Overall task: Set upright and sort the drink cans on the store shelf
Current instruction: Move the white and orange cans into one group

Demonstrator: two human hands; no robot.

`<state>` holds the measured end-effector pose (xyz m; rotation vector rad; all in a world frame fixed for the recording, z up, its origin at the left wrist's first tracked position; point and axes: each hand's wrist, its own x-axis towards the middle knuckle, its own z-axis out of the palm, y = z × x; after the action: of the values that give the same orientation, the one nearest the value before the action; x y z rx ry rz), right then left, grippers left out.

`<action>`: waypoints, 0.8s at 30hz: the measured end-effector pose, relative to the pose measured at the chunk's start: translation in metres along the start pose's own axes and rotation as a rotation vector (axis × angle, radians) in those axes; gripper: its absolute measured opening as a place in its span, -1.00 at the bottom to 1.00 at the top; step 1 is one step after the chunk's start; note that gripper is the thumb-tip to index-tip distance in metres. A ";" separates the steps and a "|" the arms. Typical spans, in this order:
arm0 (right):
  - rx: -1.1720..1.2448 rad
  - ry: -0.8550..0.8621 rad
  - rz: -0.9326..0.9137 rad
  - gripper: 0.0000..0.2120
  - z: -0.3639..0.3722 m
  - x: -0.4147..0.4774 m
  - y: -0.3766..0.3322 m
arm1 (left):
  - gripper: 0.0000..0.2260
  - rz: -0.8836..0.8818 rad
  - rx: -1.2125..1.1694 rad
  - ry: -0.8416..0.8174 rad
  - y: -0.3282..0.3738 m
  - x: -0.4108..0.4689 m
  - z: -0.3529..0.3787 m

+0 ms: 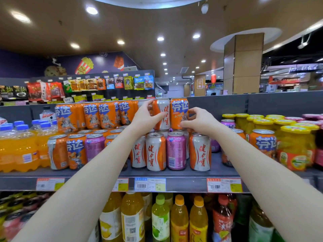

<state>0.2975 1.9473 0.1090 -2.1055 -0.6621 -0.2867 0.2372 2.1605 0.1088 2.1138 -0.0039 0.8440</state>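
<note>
My left hand point(146, 116) grips a silver-and-orange can point(161, 113) standing in the upper layer of stacked cans. Right beside it, my right hand point(199, 120) holds an orange can with blue lettering point(179, 112), thumb at its base, fingers behind it. Both cans stand upright on the tops of the lower row. Below stand silver-orange cans point(156, 151) point(200, 151) and a purple can point(176, 151) along the grey shelf point(192, 173). To the left, a row of orange cans point(97, 115) fills the upper layer.
Orange soda bottles point(17, 151) and water bottles stand at the left. Jars of yellow fruit point(295, 147) fill the right side. Price tags point(150, 184) line the shelf edge. Juice bottles point(180, 217) stand on the shelf below. Snack packets hang on a far rack.
</note>
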 end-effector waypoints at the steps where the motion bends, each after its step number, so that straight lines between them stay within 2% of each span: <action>1: -0.007 -0.014 -0.001 -0.36 -0.002 -0.001 0.001 | -0.28 -0.003 -0.003 0.005 0.000 -0.001 0.001; 4: -0.033 -0.020 -0.013 -0.34 -0.016 -0.003 0.005 | -0.27 0.022 0.022 0.102 0.000 -0.005 0.007; 7: -0.087 0.007 -0.041 -0.48 -0.043 -0.004 0.014 | -0.38 0.289 0.206 0.384 0.008 -0.010 0.016; 9: -0.143 0.031 -0.038 -0.61 -0.063 -0.005 0.023 | -0.48 0.440 0.218 0.433 0.024 -0.014 0.027; 12: -0.250 0.039 -0.012 -0.69 -0.081 -0.007 0.037 | -0.57 0.536 0.196 0.380 0.052 -0.023 0.053; 16: -0.334 -0.001 0.015 -0.70 -0.090 -0.006 0.048 | -0.68 0.602 0.134 0.257 0.079 -0.035 0.085; 21: -0.431 -0.023 0.058 -0.72 -0.114 0.001 0.058 | -0.74 0.465 0.156 -0.028 0.087 -0.042 0.110; 24: -0.505 -0.068 0.074 -0.76 -0.127 0.003 0.067 | -0.76 0.424 0.218 -0.106 0.088 -0.042 0.119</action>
<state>0.3421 1.8138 0.1380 -2.6255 -0.5924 -0.3711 0.2470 2.0071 0.0967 2.4038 -0.4479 1.0115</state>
